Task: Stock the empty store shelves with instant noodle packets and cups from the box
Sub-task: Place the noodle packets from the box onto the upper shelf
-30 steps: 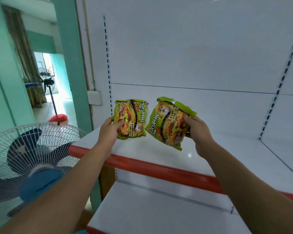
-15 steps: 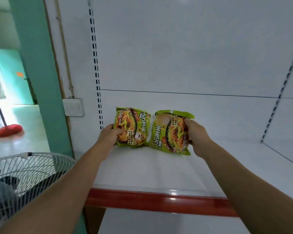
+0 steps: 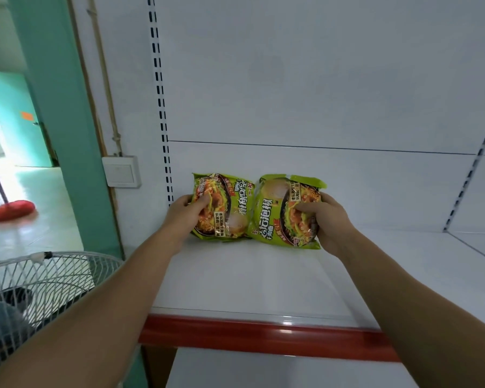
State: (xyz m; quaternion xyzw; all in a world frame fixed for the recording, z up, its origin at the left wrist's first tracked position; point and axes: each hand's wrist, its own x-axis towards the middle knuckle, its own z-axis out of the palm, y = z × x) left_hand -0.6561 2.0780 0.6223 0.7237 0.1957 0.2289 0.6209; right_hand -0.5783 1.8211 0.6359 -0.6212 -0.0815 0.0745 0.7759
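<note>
White metal shelf (image 3: 263,281) otherwise bare. Left hand (image 3: 184,212) and right hand (image 3: 324,219) each clasp one green noodle packet (image 3: 233,208), (image 3: 277,217), standing side by side at the back. Stocking barely begun; box unseen.

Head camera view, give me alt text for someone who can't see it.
Two bare hands set two green instant noodle packets side by side at the back of a white store shelf with a red front edge: the left hand grips the left packet, the right hand the right packet. A white fan guard sits lower left.
</note>
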